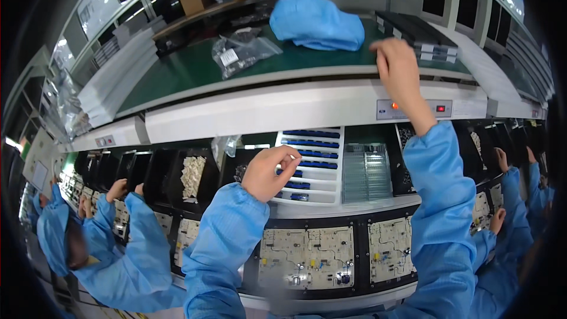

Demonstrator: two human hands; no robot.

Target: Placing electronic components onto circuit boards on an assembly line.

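Note:
My left hand (269, 172) hovers over the left side of a white slotted tray (332, 192). Its thumb and fingers are pinched together; whatever may be between them cannot be made out. Rows of dark blue components (319, 154) fill several of the tray's slots. My right hand (398, 66) is raised at the front edge of the green upper shelf (177, 77), its fingers loosely bent and apart, with nothing seen in them. It is nearest to a soft blue cloth bundle (318, 22) and a stack of black flat cases (416, 31).
Circuit boards (307, 257) lie in black frames along the front line. Beside the slotted tray stands a clear plastic tray stack (366, 172). A black bin (192, 177) holds pale parts. A clear bag of parts (242, 52) lies on the shelf. Co-workers in blue sleeves (139, 254) sit on both sides.

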